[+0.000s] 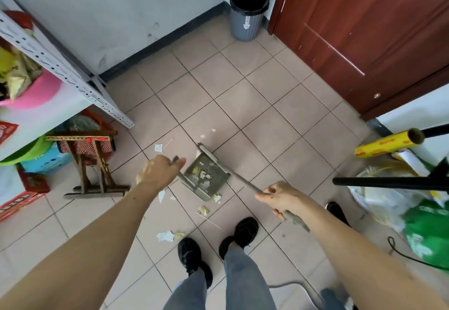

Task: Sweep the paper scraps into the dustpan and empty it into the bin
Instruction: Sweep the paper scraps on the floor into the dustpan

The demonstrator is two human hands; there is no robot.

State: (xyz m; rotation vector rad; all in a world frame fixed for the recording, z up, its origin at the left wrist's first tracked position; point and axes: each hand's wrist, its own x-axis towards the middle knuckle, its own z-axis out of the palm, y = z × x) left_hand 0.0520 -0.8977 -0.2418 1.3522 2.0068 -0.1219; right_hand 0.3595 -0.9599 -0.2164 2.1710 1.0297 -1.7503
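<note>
Dustpan ahead of my feet, bin far back.
Scraps (203,176) lie in the dustpan (206,178) (others around it); bin (247,12) stands in the corner beside the door (364,30).

Bright, even daylight; soft shadows; wide-angle bending at edges; right side perhaps motion-blurred.

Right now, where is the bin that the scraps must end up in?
In the head view the grey bin, lined with a black bag, stands at top centre in the far corner, between the white wall and the red-brown door, well beyond the dustpan.
</note>
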